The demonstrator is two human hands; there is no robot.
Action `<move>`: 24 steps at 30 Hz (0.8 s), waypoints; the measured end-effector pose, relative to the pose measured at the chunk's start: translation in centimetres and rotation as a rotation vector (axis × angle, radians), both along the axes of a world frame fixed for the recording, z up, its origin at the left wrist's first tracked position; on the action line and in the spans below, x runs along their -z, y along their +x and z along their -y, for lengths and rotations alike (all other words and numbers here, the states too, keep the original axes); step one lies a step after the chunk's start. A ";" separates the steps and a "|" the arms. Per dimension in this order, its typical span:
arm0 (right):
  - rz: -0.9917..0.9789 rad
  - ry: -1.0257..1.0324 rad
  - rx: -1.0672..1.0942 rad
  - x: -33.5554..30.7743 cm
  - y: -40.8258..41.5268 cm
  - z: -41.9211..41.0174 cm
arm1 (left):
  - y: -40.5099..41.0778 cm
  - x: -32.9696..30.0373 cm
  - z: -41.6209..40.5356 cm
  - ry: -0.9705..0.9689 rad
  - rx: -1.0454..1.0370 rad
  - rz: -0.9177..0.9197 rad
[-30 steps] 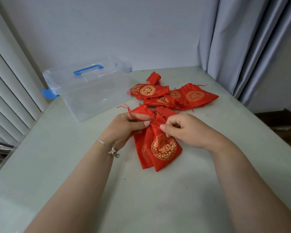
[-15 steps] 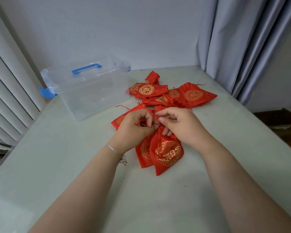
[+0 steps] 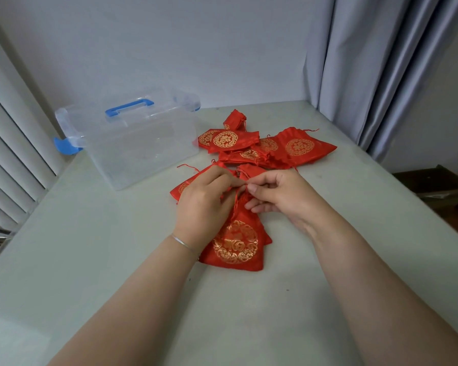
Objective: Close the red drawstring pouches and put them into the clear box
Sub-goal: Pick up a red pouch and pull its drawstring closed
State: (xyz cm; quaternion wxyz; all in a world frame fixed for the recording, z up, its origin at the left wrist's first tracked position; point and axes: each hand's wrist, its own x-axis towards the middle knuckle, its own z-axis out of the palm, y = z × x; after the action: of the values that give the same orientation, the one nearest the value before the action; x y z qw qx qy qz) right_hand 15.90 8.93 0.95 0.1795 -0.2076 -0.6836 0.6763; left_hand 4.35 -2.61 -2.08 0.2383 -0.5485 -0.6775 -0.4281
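We pinch the drawstring (image 3: 235, 198) at the gathered neck of the red pouch (image 3: 236, 244) with our left hand (image 3: 205, 204) and right hand (image 3: 278, 196), fingertips meeting over it. The pouch lies flat on the table (image 3: 117, 260), gold emblem up. From it, more red pouches (image 3: 265, 147) lie heaped at 12 o'clock and the clear box (image 3: 132, 143) stands at 11 o'clock.

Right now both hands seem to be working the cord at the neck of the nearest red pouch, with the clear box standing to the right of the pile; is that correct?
Not quite: the head view shows the clear box to the left of the pile, not the right. The rest holds: the left hand and right hand are both working the cord at the neck of the nearest red pouch.
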 end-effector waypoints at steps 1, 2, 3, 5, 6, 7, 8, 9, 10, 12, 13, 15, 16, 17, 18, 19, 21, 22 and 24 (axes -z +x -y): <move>0.005 0.011 -0.008 0.0 0.0 -0.1 | 0.0 0.0 0.0 0.004 0.014 0.031; 0.013 0.037 -0.016 0.1 0.0 -0.2 | 0.0 0.0 -0.1 0.004 0.027 0.064; 0.026 0.081 -0.024 0.2 -0.1 -0.2 | 0.0 0.0 -0.2 0.001 0.041 0.097; 0.070 0.222 -0.013 0.5 -0.2 -0.3 | -0.1 0.0 -0.3 0.004 0.057 0.156; 0.104 0.310 0.009 0.7 -0.3 -0.4 | -0.3 -0.1 -0.2 0.015 0.057 0.186; 0.140 0.392 0.039 0.9 -0.3 -0.5 | -0.4 -0.2 -0.2 0.024 0.053 0.223; 0.166 0.456 0.067 1.0 -0.3 -0.7 | -0.5 -0.3 -0.1 0.027 0.050 0.260; 0.183 0.503 0.085 1.2 -0.3 -0.8 | -0.5 -0.4 0.0 0.019 0.048 0.289; 0.197 0.541 0.090 1.3 -0.3 -1.0 | -0.5 -0.5 0.0 0.006 0.051 0.305; 0.223 0.595 0.072 1.5 -0.2 -1.1 | -0.3 -0.5 0.0 -0.002 0.061 0.324; 0.230 0.602 0.061 1.5 -0.2 -1.1 | -0.2 -0.5 -0.1 0.007 0.067 0.337; 0.228 0.601 0.046 1.5 -0.3 -1.1 | -0.2 -0.5 -0.1 0.040 0.067 0.387; 0.223 0.602 0.041 1.4 -0.3 -1.2 | -0.1 -0.5 -0.1 0.052 0.074 0.417; 0.221 0.609 0.036 1.3 -0.3 -1.2 | 0.1 -0.6 -0.1 0.053 0.091 0.452; 0.223 0.617 0.029 1.3 -0.3 -1.2 | 0.1 -0.7 -0.1 0.043 0.123 0.488; 0.226 0.613 0.018 1.3 -0.3 -1.2 | 0.3 -0.8 0.0 0.024 0.168 0.519; 0.231 0.541 -0.017 1.5 -0.2 -1.1 | 0.2 -0.8 0.1 -0.029 0.255 0.543; 0.230 0.485 -0.041 1.6 -0.2 -1.0 | 0.2 -0.9 0.1 -0.056 0.291 0.541; 0.229 0.398 -0.091 1.7 -0.3 -1.0 | -0.1 -1.2 0.1 -0.103 0.364 0.579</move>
State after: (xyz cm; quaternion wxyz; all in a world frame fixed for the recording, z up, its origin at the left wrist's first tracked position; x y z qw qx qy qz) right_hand 15.62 9.97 -0.71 0.1077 -0.2124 -0.8281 0.5075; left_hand 4.22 -2.73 -0.86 -0.0725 -0.5275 -0.6287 -0.5667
